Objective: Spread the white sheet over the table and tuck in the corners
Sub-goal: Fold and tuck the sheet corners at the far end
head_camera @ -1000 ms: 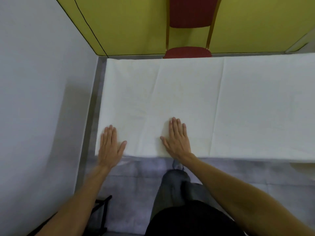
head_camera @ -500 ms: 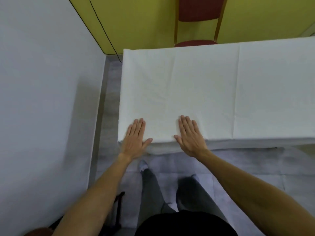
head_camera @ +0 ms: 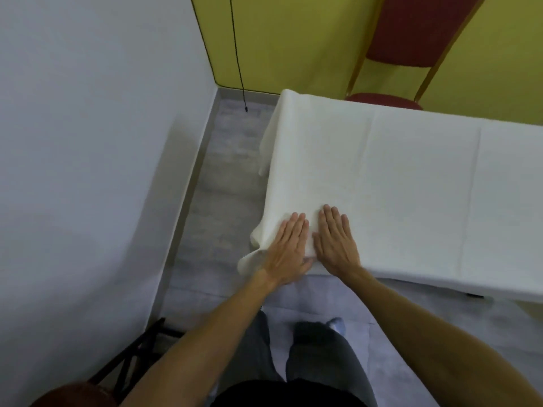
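The white sheet (head_camera: 411,183) lies spread over the table, with fold creases running across it, and hangs over the left end and the near edge. Both my hands lie flat on it at the near left corner. My left hand (head_camera: 289,249) presses with straight fingers right at the corner, where a loose flap of sheet (head_camera: 249,259) droops off the table. Close beside it, my right hand (head_camera: 336,240) rests flat, fingers straight and together. The table itself is hidden under the sheet.
A white wall (head_camera: 88,142) stands close on the left, leaving a narrow strip of grey floor (head_camera: 223,183). A red chair (head_camera: 411,54) stands behind the table against a yellow wall. A black cord (head_camera: 239,69) hangs down. A dark frame (head_camera: 132,359) is by my legs.
Both hands slid left along the near edge to the table's left corner and now lie close together. The view turned, showing the sheet hanging over the left end.
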`<state>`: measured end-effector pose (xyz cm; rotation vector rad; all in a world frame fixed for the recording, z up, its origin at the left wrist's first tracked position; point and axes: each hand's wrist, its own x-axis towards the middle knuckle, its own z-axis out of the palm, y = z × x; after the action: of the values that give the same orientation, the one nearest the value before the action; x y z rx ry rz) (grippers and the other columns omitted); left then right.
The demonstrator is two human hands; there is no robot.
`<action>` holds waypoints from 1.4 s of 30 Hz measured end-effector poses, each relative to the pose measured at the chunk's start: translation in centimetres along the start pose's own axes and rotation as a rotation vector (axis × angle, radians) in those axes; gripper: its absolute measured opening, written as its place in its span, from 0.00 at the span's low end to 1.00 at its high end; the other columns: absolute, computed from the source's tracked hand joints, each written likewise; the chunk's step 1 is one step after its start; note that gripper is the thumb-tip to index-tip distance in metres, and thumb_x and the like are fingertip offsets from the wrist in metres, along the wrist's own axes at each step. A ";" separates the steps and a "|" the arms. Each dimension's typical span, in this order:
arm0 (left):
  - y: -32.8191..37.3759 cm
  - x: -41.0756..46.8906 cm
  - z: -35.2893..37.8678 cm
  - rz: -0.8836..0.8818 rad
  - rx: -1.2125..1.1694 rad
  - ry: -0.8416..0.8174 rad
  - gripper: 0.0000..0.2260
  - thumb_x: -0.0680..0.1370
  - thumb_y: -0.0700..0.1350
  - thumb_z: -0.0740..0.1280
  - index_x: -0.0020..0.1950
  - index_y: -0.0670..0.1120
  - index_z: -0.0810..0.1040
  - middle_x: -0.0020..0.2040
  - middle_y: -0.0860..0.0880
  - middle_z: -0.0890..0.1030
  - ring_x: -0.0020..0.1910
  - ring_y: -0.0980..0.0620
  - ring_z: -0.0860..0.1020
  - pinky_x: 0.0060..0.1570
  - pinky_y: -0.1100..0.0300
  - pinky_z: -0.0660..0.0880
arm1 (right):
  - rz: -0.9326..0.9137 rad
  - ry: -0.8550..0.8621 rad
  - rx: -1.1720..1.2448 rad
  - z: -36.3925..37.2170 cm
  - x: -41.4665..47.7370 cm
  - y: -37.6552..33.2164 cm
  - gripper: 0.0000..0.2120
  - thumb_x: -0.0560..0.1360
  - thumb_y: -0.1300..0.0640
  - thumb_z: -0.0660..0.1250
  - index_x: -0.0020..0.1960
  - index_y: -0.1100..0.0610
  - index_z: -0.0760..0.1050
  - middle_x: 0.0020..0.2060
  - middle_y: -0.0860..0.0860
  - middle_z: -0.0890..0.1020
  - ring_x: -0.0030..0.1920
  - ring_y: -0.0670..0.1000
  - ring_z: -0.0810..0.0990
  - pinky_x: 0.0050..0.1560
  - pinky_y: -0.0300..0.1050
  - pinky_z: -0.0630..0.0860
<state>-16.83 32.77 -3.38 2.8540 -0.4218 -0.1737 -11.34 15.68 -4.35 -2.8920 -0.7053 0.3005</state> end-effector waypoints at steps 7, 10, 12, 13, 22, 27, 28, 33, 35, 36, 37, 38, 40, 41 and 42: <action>2.1 0.7 1.8 -0.092 0.005 0.090 0.28 0.83 0.50 0.53 0.79 0.36 0.56 0.80 0.38 0.56 0.80 0.42 0.52 0.79 0.47 0.49 | -0.002 0.025 -0.065 0.9 0.1 1.3 0.31 0.85 0.46 0.43 0.82 0.62 0.47 0.82 0.58 0.47 0.82 0.57 0.45 0.81 0.60 0.46; 1.3 0.2 1.6 -0.219 0.023 0.092 0.31 0.82 0.52 0.55 0.79 0.36 0.56 0.80 0.38 0.56 0.80 0.42 0.54 0.79 0.47 0.50 | 0.008 0.006 -0.033 0.5 0.1 1.2 0.31 0.85 0.44 0.41 0.82 0.61 0.45 0.82 0.56 0.46 0.82 0.56 0.44 0.81 0.58 0.44; 1.4 0.0 1.4 -0.293 0.005 0.097 0.32 0.81 0.53 0.57 0.79 0.36 0.56 0.80 0.38 0.57 0.80 0.41 0.55 0.79 0.47 0.51 | 0.003 0.002 -0.019 0.4 0.1 1.4 0.32 0.85 0.44 0.40 0.82 0.62 0.45 0.82 0.57 0.46 0.82 0.56 0.44 0.81 0.59 0.45; 1.7 -0.1 1.2 -0.334 -0.013 0.107 0.32 0.81 0.53 0.58 0.79 0.35 0.56 0.80 0.37 0.57 0.79 0.41 0.55 0.78 0.47 0.52 | 0.006 -0.007 0.001 0.4 0.2 1.3 0.32 0.85 0.43 0.40 0.82 0.62 0.46 0.82 0.57 0.47 0.82 0.57 0.45 0.81 0.60 0.45; 1.0 -8.3 1.4 -0.596 -0.148 0.285 0.34 0.79 0.55 0.60 0.77 0.34 0.60 0.77 0.35 0.63 0.78 0.39 0.61 0.74 0.41 0.62 | -0.618 -0.108 -0.001 -2.5 2.8 -2.4 0.40 0.82 0.35 0.45 0.81 0.63 0.51 0.81 0.59 0.52 0.82 0.60 0.49 0.80 0.62 0.47; -0.1 -6.5 2.0 -0.726 -0.305 0.387 0.25 0.77 0.53 0.62 0.63 0.34 0.76 0.57 0.35 0.81 0.53 0.34 0.81 0.53 0.46 0.78 | -0.963 -0.142 -0.195 -2.4 7.3 -4.9 0.41 0.81 0.34 0.51 0.80 0.64 0.54 0.80 0.61 0.56 0.81 0.61 0.52 0.79 0.64 0.54; -0.3 -5.9 2.1 -0.773 -0.355 0.404 0.21 0.77 0.51 0.64 0.60 0.35 0.77 0.53 0.36 0.82 0.49 0.35 0.81 0.48 0.47 0.78 | -1.005 -0.137 -0.224 -2.1 7.9 -4.9 0.40 0.81 0.35 0.52 0.80 0.64 0.54 0.80 0.61 0.57 0.81 0.62 0.52 0.78 0.64 0.54; -1.8 -5.2 3.3 -0.854 -0.440 0.405 0.11 0.77 0.45 0.71 0.52 0.38 0.77 0.48 0.38 0.80 0.42 0.37 0.79 0.37 0.51 0.72 | -1.009 -0.074 -0.184 -0.5 8.0 -4.7 0.39 0.81 0.36 0.54 0.81 0.61 0.54 0.81 0.59 0.55 0.82 0.60 0.50 0.80 0.62 0.49; -1.8 -5.2 3.7 -0.865 -0.447 0.449 0.11 0.78 0.47 0.70 0.49 0.39 0.76 0.45 0.39 0.80 0.40 0.39 0.78 0.36 0.51 0.72 | -1.012 -0.071 -0.183 -0.5 8.0 -4.6 0.40 0.81 0.34 0.52 0.81 0.61 0.53 0.81 0.58 0.55 0.82 0.60 0.49 0.80 0.62 0.48; -1.8 -5.3 3.8 -0.879 -0.472 0.476 0.12 0.78 0.48 0.70 0.47 0.39 0.75 0.44 0.40 0.79 0.39 0.41 0.77 0.36 0.51 0.71 | -1.012 -0.077 -0.178 -0.7 8.0 -4.7 0.40 0.81 0.33 0.51 0.81 0.61 0.52 0.81 0.58 0.55 0.82 0.60 0.49 0.80 0.62 0.48; -1.9 -5.5 3.9 -0.892 -0.498 0.506 0.12 0.78 0.48 0.70 0.45 0.40 0.75 0.43 0.40 0.78 0.38 0.43 0.75 0.36 0.52 0.70 | -1.012 -0.083 -0.169 -0.9 8.0 -4.7 0.41 0.80 0.32 0.51 0.81 0.61 0.52 0.81 0.58 0.54 0.82 0.60 0.49 0.80 0.61 0.47; -1.9 -5.9 4.0 -0.906 -0.513 0.528 0.11 0.78 0.47 0.69 0.44 0.40 0.75 0.42 0.42 0.78 0.37 0.45 0.74 0.36 0.54 0.68 | -1.011 -0.091 -0.164 -0.9 8.0 -4.7 0.42 0.80 0.31 0.51 0.81 0.60 0.51 0.81 0.58 0.54 0.82 0.60 0.49 0.81 0.61 0.47; -2.0 -6.7 3.9 -0.920 -0.509 0.563 0.08 0.78 0.44 0.70 0.42 0.41 0.76 0.40 0.43 0.78 0.37 0.45 0.75 0.37 0.54 0.69 | -1.005 -0.097 -0.171 -0.9 8.0 -4.7 0.42 0.80 0.31 0.52 0.82 0.60 0.51 0.82 0.57 0.53 0.82 0.59 0.48 0.81 0.60 0.46; -2.1 -7.1 3.7 -0.916 -0.511 0.571 0.07 0.77 0.42 0.70 0.42 0.41 0.77 0.39 0.43 0.79 0.38 0.45 0.76 0.37 0.52 0.72 | -1.005 -0.095 -0.169 -0.9 8.0 -4.7 0.42 0.80 0.31 0.52 0.82 0.60 0.51 0.82 0.58 0.54 0.82 0.59 0.48 0.81 0.60 0.46; -2.3 -7.4 3.5 -0.895 -0.505 0.569 0.05 0.77 0.40 0.69 0.42 0.41 0.78 0.39 0.42 0.80 0.38 0.44 0.77 0.38 0.49 0.75 | -1.009 -0.089 -0.164 -0.9 8.0 -4.7 0.42 0.80 0.32 0.53 0.82 0.60 0.51 0.82 0.58 0.54 0.82 0.59 0.48 0.81 0.60 0.46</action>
<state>-23.80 36.30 -6.73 2.2333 0.8831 0.3257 -6.20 23.43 -3.82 -2.2470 -2.1026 0.2285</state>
